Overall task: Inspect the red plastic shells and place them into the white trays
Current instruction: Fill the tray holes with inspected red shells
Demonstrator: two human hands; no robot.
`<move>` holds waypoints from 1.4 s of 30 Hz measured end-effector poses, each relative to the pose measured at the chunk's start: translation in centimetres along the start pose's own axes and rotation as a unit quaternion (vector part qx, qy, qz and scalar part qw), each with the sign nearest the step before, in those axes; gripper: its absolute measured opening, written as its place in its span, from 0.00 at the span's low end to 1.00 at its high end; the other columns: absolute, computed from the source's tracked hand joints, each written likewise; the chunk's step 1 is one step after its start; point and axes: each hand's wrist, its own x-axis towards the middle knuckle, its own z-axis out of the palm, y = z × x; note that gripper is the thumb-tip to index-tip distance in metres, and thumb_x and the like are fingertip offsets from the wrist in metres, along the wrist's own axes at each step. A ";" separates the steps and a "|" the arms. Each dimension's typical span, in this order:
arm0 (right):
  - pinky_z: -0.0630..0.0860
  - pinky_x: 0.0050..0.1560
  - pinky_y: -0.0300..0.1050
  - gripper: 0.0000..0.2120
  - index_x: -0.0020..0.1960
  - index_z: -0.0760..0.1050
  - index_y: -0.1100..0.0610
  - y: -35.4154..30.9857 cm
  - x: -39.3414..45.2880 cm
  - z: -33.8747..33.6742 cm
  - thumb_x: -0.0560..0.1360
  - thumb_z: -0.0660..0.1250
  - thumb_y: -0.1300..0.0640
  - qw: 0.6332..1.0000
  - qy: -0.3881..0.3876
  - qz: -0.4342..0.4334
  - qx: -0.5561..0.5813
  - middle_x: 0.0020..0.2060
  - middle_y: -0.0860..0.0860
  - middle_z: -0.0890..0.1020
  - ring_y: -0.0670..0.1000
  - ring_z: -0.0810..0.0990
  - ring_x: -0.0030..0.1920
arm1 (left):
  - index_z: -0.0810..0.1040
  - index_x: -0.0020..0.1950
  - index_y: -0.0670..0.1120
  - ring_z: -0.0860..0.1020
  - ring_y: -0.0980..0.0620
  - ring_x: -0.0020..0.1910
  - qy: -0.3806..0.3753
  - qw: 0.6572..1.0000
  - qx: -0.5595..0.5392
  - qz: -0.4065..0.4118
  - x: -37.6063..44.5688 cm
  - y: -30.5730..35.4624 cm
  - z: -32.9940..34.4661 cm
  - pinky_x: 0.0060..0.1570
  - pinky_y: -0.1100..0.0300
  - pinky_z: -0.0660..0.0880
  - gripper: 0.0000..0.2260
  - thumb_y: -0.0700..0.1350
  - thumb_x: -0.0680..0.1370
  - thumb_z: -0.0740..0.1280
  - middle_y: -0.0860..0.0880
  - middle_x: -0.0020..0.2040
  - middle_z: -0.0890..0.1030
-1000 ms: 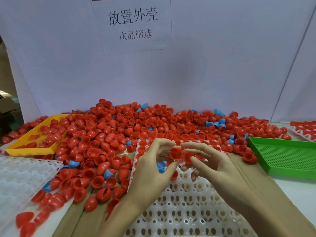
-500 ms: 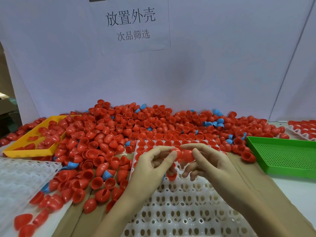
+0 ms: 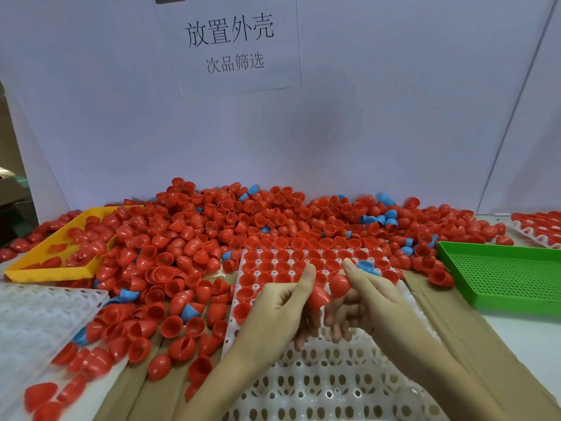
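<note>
My left hand (image 3: 277,302) pinches one red shell (image 3: 317,297), my right hand (image 3: 368,299) another (image 3: 339,285), just above the white tray (image 3: 303,387) — I'd check both rims, then seat them cup-up in free pockets.

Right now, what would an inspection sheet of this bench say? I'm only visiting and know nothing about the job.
Surface: brown cardboard under the trays; white tabletop at the edges.
Job's things: middle white tray, far rows filled with red shells, near rows bare; big red shell pile behind and to the left.
Clutter: scattered blue shells; yellow tray holding some red ones; green tray.
Grips: left hand holds a red shell; right hand holds another red shell.
Cables: nothing seen.
Surroundings: white backboard with a printed paper sign; a second white tray at left.
</note>
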 end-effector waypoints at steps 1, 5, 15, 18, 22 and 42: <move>0.78 0.32 0.43 0.32 0.48 0.75 0.71 0.0 0.0 0.1 0.81 0.61 0.38 1.000 0.026 -0.012 0.003 0.37 0.68 0.84 0.61 0.83 0.32 | 0.83 0.39 0.45 0.75 0.52 0.25 -0.005 1.000 -0.007 -0.002 0.0 0.0 0.0 0.28 0.66 0.70 0.30 0.67 0.83 0.57 0.45 0.34 0.84; 0.78 0.31 0.44 0.28 0.46 0.79 0.66 -0.3 0.0 -0.1 0.81 0.62 0.40 0.995 0.089 -0.028 0.026 0.38 0.67 0.84 0.63 0.85 0.35 | 0.82 0.54 0.58 0.83 0.52 0.31 0.007 1.000 -0.004 0.029 0.0 0.3 0.0 0.34 0.61 0.79 0.11 0.63 0.80 0.68 0.53 0.47 0.86; 0.74 0.26 0.46 0.26 0.45 0.75 0.62 -0.6 -0.9 0.1 0.85 0.55 0.41 0.978 0.149 -0.084 -0.121 0.34 0.59 0.84 0.62 0.83 0.29 | 0.86 0.55 0.47 0.84 0.45 0.40 -0.022 0.992 -0.126 -0.016 0.0 0.6 -0.5 0.39 0.60 0.79 0.17 0.58 0.83 0.66 0.40 0.49 0.87; 0.79 0.30 0.52 0.03 0.53 0.74 0.51 -0.9 -1.2 0.5 0.84 0.63 0.52 0.943 0.183 -0.194 -0.199 0.41 0.52 0.84 0.55 0.85 0.36 | 0.85 0.56 0.43 0.84 0.45 0.39 -0.002 0.985 -0.171 -0.034 0.3 0.5 -0.7 0.37 0.60 0.79 0.20 0.59 0.81 0.67 0.37 0.49 0.86; 0.82 0.44 0.44 0.14 0.62 0.79 0.49 -0.8 -1.0 0.1 0.82 0.67 0.65 0.885 0.142 -0.297 -0.328 0.57 0.42 0.80 0.50 0.82 0.56 | 0.86 0.52 0.45 0.83 0.44 0.39 0.023 0.986 -0.166 -0.027 0.5 0.5 -0.7 0.37 0.60 0.79 0.20 0.61 0.81 0.67 0.38 0.47 0.86; 0.79 0.43 0.37 0.14 0.55 0.81 0.46 1.8 0.2 -0.9 0.79 0.71 0.65 0.885 0.107 -0.226 -0.392 0.39 0.42 0.81 0.47 0.83 0.44 | 0.86 0.58 0.45 0.86 0.43 0.45 0.020 0.965 -0.248 -0.076 1.0 -0.5 -1.3 0.46 0.57 0.83 0.19 0.60 0.81 0.69 0.39 0.48 0.86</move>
